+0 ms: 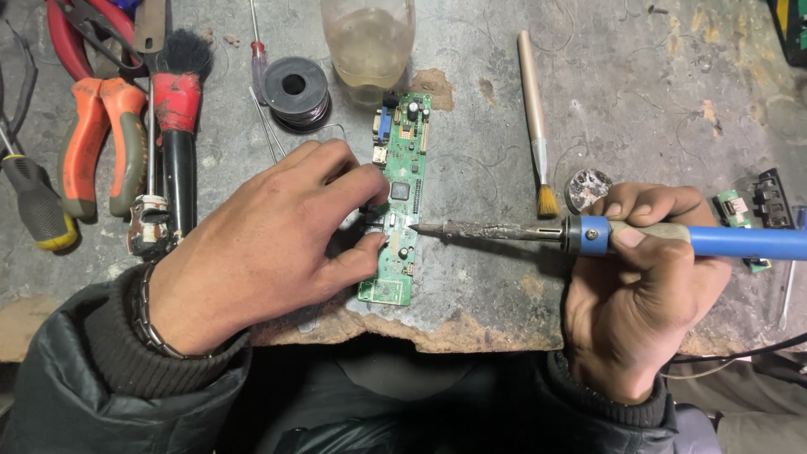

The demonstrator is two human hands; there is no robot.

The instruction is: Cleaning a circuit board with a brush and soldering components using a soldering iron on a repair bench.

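My left hand (261, 248) presses its fingers (357, 256) closed on the near left edge of the green circuit board (401, 181). My right hand (643, 277) grips the blue soldering iron (588, 235), tip touching mid-board; soldering looks underway. Farther across the scarred grey desk (639, 101) lie pliers (105, 139), a solder spool (295, 88), a brush (535, 118) and a bottle (370, 42).

Grey worktop (639, 92): rough, scuffed, matt, w/ rust-brown patches. Long green circuit board (402, 202): semi-gloss laminate, metal connectors. Blue-handled soldering iron (605, 235): smooth plastic grip, crusted dull metal shaft. Wooden-handled small brush (535, 118): bare matt wood.
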